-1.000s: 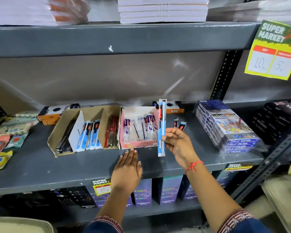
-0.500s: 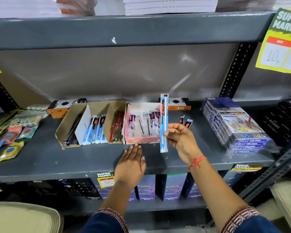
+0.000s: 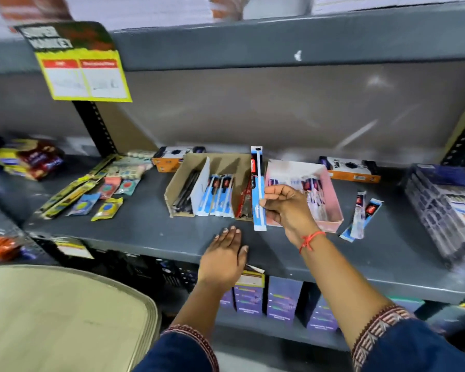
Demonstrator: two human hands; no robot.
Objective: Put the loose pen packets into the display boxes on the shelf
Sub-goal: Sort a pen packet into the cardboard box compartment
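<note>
Shelf [image 3: 118, 234]: grey metal, takes up most of the view, dull grey back panel behind it, black slotted upright on the left. Picture's kinda motion-blurred so small print is a no-go.
Top shelf [image 3: 253, 41]: another grey one overhead, white stacks on it.
Tray thing [image 3: 59, 318]: beige, rounded corner, bottom left, below the shelf edge.
Price sign [image 3: 83, 68]: yellow with a dark header, hanging off the top shelf on the left. Can't read the numbers.
Colour packs [image 3: 446, 208]: stack of blue/purple boxes far right on the shelf.
Brown box [image 3: 180, 178]: open cardboard display box mid-shelf, split into sections, dark pens in the left one, blue-white packets next, red ones at its right end.
Pink box [image 3: 330, 208]: open display box just right of the brown one, a few packets inside, partly behind the right hand.
Right hand [image 3: 287, 208]: fingers curled in, pinching a blue pen packet by its right edge near the middle. Red thread on the wrist.
Left hand [image 3: 223, 259]: flat, palm down, fingers together on the shelf's front edge. Holding nothing.
Packet [image 3: 257, 189]: long, blue and white, red bit near the top, held upright in front of the gap between the two boxes, clear of the shelf as far as I can tell.
Loose packets [image 3: 360, 216]: two or so lying on the shelf right of the pink box.
Snack-looking sachets [image 3: 108, 208]: scattered on the shelf's left side, yellow, blue and pink.
</note>
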